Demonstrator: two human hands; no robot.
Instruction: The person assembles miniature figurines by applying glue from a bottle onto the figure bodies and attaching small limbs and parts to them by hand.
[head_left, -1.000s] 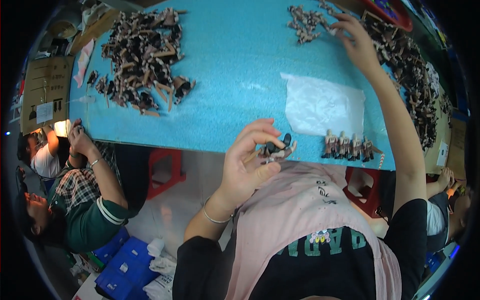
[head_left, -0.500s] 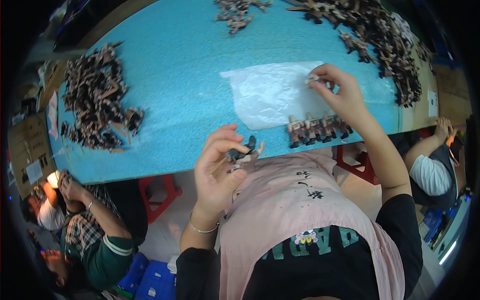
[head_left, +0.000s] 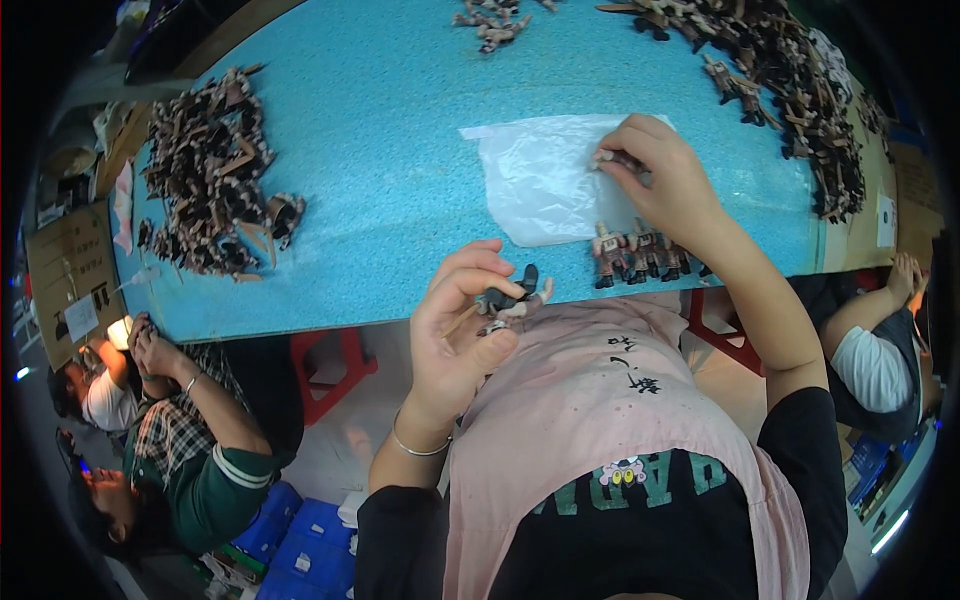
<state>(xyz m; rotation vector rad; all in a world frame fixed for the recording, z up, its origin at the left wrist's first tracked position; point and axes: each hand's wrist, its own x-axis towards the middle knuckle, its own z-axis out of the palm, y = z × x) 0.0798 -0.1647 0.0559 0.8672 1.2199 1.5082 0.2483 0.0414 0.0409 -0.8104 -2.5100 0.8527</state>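
My left hand point(head_left: 458, 330) is closed around a small toy figure point(head_left: 512, 300) with black and beige parts, held just over the table's near edge. Above the white plastic sheet point(head_left: 540, 185) my right hand point(head_left: 662, 175) pinches a small brown and pale piece, perhaps another figure point(head_left: 622, 160); my fingers partly hide it. Below that hand, several finished-looking toy figures point(head_left: 610, 255) lie side by side in a row along the sheet's near edge. My right forearm covers the row's right end.
A blue table point(head_left: 370, 150) spreads before me. Heaps of similar figures lie at the left point(head_left: 205, 175) and far right point(head_left: 790, 100), with a smaller group point(head_left: 492, 25) at the far edge. Other people sit at both sides. A red stool point(head_left: 330, 375) stands below the table.
The whole view has shifted slightly. My right hand has moved left over the plastic sheet, and more of its piece shows. My left hand keeps its hold on the toy figure.
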